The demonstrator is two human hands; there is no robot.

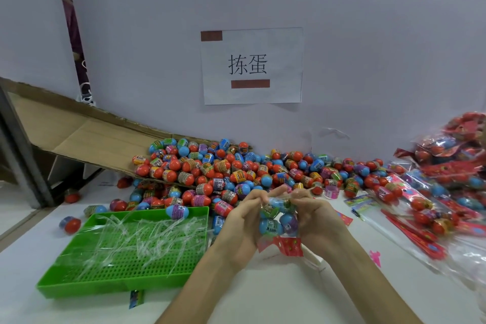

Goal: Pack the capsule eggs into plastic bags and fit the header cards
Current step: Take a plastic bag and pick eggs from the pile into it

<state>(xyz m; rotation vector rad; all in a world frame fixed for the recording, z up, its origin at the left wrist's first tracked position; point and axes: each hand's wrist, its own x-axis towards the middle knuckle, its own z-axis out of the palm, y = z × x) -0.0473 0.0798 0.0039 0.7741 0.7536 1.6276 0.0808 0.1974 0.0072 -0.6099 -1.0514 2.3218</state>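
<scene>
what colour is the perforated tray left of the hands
Bright green; the tray shows best in the head view.

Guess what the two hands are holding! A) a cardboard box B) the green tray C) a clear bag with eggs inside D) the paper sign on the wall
C: the left hand and right hand both pinch the top of a clear bag holding blue eggs.

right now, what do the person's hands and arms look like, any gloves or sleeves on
The left hand and right hand are bare, with no gloves and no rings that show. The left forearm and right forearm are uncovered down to the bottom edge of the picture, with no sleeve, watch or bracelet in view.
</scene>
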